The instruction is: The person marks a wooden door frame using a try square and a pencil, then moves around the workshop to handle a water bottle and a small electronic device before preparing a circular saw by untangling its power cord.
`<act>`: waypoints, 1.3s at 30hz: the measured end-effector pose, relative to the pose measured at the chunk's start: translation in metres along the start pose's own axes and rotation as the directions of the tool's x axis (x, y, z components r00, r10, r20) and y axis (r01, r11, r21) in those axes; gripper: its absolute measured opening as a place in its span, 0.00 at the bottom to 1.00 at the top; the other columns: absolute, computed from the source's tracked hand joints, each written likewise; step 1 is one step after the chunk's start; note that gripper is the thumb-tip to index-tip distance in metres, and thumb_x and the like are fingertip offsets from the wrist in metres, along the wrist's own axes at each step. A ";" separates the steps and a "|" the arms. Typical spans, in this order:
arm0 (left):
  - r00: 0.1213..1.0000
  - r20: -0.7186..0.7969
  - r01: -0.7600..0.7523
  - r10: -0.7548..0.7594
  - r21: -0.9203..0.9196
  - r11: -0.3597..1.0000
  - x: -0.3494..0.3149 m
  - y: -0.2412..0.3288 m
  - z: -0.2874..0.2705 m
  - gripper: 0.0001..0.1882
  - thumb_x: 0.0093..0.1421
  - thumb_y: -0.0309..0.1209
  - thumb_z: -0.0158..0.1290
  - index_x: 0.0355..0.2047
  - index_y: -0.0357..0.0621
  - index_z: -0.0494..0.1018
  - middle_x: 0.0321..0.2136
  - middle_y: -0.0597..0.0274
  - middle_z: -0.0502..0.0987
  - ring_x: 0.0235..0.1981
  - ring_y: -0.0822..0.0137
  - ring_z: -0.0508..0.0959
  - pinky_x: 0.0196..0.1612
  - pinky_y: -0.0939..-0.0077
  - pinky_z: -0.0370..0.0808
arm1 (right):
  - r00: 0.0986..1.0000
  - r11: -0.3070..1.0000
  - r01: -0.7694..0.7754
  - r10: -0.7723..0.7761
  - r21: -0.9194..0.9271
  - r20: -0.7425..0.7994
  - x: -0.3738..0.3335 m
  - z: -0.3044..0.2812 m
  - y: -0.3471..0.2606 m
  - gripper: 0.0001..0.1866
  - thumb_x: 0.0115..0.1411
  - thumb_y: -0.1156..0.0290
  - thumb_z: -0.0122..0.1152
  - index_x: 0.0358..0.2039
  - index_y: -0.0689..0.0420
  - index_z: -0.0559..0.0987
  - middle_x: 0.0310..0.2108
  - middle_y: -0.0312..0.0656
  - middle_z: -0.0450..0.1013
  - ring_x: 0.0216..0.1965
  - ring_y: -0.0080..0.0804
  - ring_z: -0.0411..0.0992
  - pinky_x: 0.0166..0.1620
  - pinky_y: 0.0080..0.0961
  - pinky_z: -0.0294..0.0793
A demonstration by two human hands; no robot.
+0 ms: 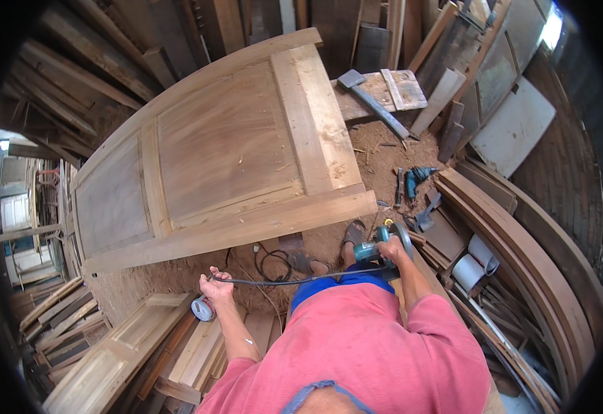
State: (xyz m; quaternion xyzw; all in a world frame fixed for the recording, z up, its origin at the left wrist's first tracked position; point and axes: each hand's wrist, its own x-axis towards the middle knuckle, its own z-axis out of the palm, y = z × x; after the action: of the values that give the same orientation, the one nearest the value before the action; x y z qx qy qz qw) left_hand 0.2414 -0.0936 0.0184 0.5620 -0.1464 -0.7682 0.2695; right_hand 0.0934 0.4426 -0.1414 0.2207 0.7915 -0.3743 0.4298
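My right hand [389, 248] grips a teal circular saw [366, 252] by its handle, just in front of my blue shorts. The saw's round grey guard [405, 239] sits at its right side. A black power cord [274, 282] stretches across my front from the saw to my left hand [217, 284], whose fingers are closed on it. Ahead of me lies a large panelled wooden door [225, 138], raised off the floor, with wood shavings on its frame. On my left wrist side is a round tin [203, 308], close below the hand.
Behind the door's right end, a long-handled hammer-like tool [377, 107] lies on a plank bench [405, 90]. A teal drill [420, 181] and hand tools lie on the sawdust floor. Stacked curved-looking boards [522, 255] flank my right; another panelled door [118, 345] lies lower left. Loose cord [272, 265] loops near my feet.
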 end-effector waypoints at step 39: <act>0.918 -0.051 -0.361 0.393 -0.517 0.776 -0.038 0.080 -0.109 0.12 0.66 0.40 0.51 0.29 0.48 0.73 0.22 0.67 0.72 0.25 0.68 0.72 0.31 0.71 0.71 | 0.599 0.459 0.643 -0.800 -0.613 0.030 -0.076 0.043 -0.522 0.26 0.53 0.66 0.60 0.51 0.63 0.71 0.38 0.63 0.76 0.44 0.61 0.75 0.50 0.50 0.73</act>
State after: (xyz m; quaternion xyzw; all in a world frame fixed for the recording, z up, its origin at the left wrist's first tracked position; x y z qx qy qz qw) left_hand 0.3727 -0.1283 0.0547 0.4049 -0.0525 -0.7257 0.5537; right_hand -0.1944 0.0821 0.1179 -0.2301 0.9300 -0.2360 0.1629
